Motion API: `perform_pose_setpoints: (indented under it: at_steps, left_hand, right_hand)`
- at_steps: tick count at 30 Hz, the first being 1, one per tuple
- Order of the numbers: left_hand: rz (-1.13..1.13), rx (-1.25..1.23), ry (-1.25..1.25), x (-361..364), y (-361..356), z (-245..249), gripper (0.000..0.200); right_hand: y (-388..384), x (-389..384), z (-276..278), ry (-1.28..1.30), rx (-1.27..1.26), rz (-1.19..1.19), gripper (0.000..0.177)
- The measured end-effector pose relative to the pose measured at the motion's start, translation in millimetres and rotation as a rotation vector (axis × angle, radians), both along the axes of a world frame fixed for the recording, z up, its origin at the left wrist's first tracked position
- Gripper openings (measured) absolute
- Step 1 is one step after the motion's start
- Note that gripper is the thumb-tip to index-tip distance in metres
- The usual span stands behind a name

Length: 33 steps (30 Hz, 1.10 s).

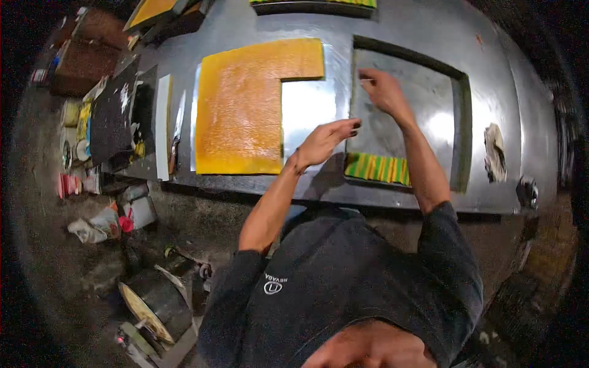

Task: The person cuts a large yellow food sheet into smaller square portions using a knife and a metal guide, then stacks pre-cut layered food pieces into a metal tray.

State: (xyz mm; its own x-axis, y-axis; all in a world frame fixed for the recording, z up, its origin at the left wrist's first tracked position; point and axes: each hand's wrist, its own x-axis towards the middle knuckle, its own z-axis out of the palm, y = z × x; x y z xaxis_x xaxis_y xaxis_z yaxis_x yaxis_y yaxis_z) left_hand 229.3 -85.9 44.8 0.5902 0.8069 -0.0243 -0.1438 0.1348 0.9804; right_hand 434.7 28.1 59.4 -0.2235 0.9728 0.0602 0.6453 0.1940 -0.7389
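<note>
A grey steel table (429,37) fills the upper view, shiny under a lamp, with a dark, dirty floor below it and clutter along the left: boxes, tins and one round drum (153,303). On the table lie one orange slab (239,104) (L-shaped, its near right corner cut away), one flat tray (463,122) and one rag (494,153) at the right. A second striped piece (313,3) shows at the far edge. The tray is a shallow grey rectangle with a dark rim, just right of the slab; one green-and-yellow strip (376,168) lies along its near side. The right hand (381,92) is over the tray's far left corner, fingers curled; whether they pinch anything I cannot tell. The left hand (324,142) hovers by the tray's left rim, fingers together and flat, holding nothing.
</note>
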Motion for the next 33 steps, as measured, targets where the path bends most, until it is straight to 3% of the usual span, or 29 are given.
perform_pose_setpoints:
  at_steps: [2,5,6,8,11,14,19,21,22,24,25,26,27,28,29,30,32,33]
  left_hand:
    - [0.162,-0.077,-0.024,-52.5,-17.7,-0.4,0.058]
    - [0.326,-0.127,-0.048,-126.3,-59.9,-5.3,0.067]
    - [0.378,-0.137,-0.053,-147.5,-73.6,-5.7,0.069]
    - [0.431,-0.153,-0.063,-182.0,-97.7,-8.6,0.07]
    - [0.537,-0.203,-0.069,-215.9,-116.1,-15.5,0.072]
    - [0.518,-0.236,-0.075,-230.1,-113.2,-23.9,0.074]
    - [0.33,-0.194,-0.146,-207.5,-49.9,-26.2,0.069]
    - [0.298,-0.221,-0.163,-189.9,-17.0,-28.6,0.07]
    - [0.272,-0.24,-0.178,-178.6,-0.3,-29.0,0.071]
    - [0.414,-0.267,-0.269,-150.0,29.2,-29.6,0.074]
    - [0.411,-0.264,-0.272,-133.6,45.0,-33.2,0.074]
    - [0.543,-0.351,-0.481,-117.1,58.8,-39.7,0.075]
    - [0.674,-0.435,-0.692,-107.2,67.9,-44.5,0.076]
    - [0.671,-0.431,-0.691,-103.2,71.8,-45.4,0.076]
    - [0.642,-0.481,-0.865,-99.8,76.2,-46.5,0.077]
    - [0.61,-0.533,-1.037,-96.9,78.7,-47.6,0.078]
    - [0.65,-0.575,-0.998,-96.9,70.1,-52.2,0.074]
    - [0.675,-0.595,-0.919,-97.0,61.4,-54.6,0.073]
  right_hand:
    - [54.5,-54.0,-31.1,-0.081,0.115,0.216,0.04]
    - [142.4,-104.6,-82.8,-0.283,0.209,0.25,0.047]
    - [205.7,-98.1,-151.0,-0.331,0.454,0.445,0.052]
    - [207.9,-123.1,-110.8,-0.45,0.228,0.364,0.05]
    - [228.2,-134.3,-110.1,-0.579,0.007,0.466,0.044]
    - [233.7,-137.3,-117.2,-0.454,0.058,0.367,0.028]
    - [227.6,-129.0,-69.4,-0.558,0.181,0.415,0.029]
    - [218.1,-125.6,-41.7,-0.441,-0.094,0.464,0.039]
    - [212.3,-123.6,-32.5,-0.443,-0.096,0.461,0.039]
    - [198.3,-120.6,-10.9,-0.377,-0.134,0.4,0.051]
    - [179.0,-124.5,11.8,-0.25,-0.295,0.396,0.052]
    - [163.4,-127.8,21.1,-0.252,-0.294,0.393,0.052]
    - [151.9,-130.9,28.3,-0.13,-0.45,0.424,0.051]
    - [147.9,-131.1,31.8,-0.004,-0.605,0.455,0.051]
    - [155.9,-125.9,4.6,0.045,-0.601,0.421,0.054]
    - [175.1,-116.1,-49.1,-0.109,-0.214,0.485,0.054]
    - [156.9,-129.7,-64.0,-0.496,-0.11,0.288,0.057]
    - [152.7,-127.1,-79.3,-0.49,-0.12,0.291,0.057]
